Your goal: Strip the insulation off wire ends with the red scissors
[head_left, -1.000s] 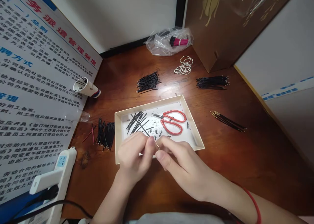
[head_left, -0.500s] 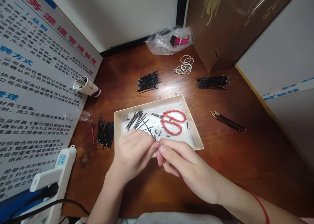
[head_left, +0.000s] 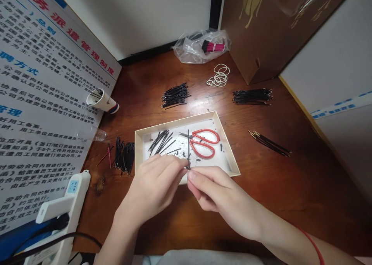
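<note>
My left hand [head_left: 159, 179] and my right hand [head_left: 210, 187] meet over the near edge of a shallow white box [head_left: 232, 156], fingers pinched together. Between the fingertips is the near end of a thin black wire [head_left: 188, 147], which points away from me over the box. Its very tip is hidden by my fingers. Red-handled scissors [head_left: 205, 143] lie in the box just past my right hand, their blades toward the left. Left of them are several loose black wires [head_left: 161, 141] and small dark scraps.
Bundles of black wires lie left of the box [head_left: 124, 156], behind it [head_left: 175, 95] and to the right [head_left: 252, 97]. A few wires with gold ends [head_left: 270, 143] lie nearer. Rubber bands [head_left: 218, 76], a plastic bag [head_left: 188, 50], a tilted paper cup [head_left: 101, 101] and a power strip [head_left: 77, 187] surround them.
The black wire between my hands has swung from slanting left to pointing almost straight away from me. My fingertips have shifted slightly, and both hands stay over the box's near edge.
</note>
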### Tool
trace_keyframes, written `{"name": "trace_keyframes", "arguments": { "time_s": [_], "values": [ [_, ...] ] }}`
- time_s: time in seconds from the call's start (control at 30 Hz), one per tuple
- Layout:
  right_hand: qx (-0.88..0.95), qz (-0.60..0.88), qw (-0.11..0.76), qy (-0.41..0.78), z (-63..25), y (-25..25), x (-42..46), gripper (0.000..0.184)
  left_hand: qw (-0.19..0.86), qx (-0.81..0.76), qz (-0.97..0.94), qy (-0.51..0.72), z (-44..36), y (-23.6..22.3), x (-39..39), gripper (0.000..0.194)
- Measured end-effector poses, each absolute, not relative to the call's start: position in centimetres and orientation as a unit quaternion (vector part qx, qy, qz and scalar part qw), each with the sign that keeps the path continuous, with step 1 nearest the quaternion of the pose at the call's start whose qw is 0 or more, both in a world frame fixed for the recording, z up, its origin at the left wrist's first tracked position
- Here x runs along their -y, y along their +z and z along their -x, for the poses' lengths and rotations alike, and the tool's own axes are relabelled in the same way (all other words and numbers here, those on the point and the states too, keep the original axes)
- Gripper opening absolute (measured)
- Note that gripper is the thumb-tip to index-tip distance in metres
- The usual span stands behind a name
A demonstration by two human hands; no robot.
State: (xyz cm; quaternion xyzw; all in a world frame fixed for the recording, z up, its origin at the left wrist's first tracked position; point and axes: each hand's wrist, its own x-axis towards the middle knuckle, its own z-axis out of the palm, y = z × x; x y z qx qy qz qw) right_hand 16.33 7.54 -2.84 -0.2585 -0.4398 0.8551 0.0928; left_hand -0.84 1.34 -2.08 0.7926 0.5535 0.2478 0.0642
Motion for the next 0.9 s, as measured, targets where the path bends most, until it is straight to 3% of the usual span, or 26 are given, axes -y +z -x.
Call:
{"name": "trace_keyframes", "arguments": {
  "time_s": [0.2,0.43,0.6,0.73,0.9],
  "values": [
    [0.358,0.206,0.070,0.908,-16.5,-2.9,-8.2,0.039,0.181,-0.540,-0.772,0.284,1.5,-1.7,-1.5,0.009],
    [0.261,0.115,-0.020,0.958,-16.6,-3.6,-8.6,0.037,0.285,-0.504,-0.715,0.391,1.1,-2.8,-2.1,0.038],
    [0.202,0.043,-0.053,0.977,-16.3,-4.2,-8.9,0.038,0.359,-0.475,-0.677,0.433,1.1,-3.7,-2.2,0.037],
    [0.153,0.036,-0.051,0.986,-16.0,-4.5,-8.8,0.038,0.321,-0.499,-0.682,0.428,1.2,-3.5,-1.9,0.035],
    [0.131,0.049,0.023,0.990,-15.5,-4.7,-7.8,0.035,0.184,-0.528,-0.713,0.423,0.7,-3.4,-1.7,0.029]
  ]
}}
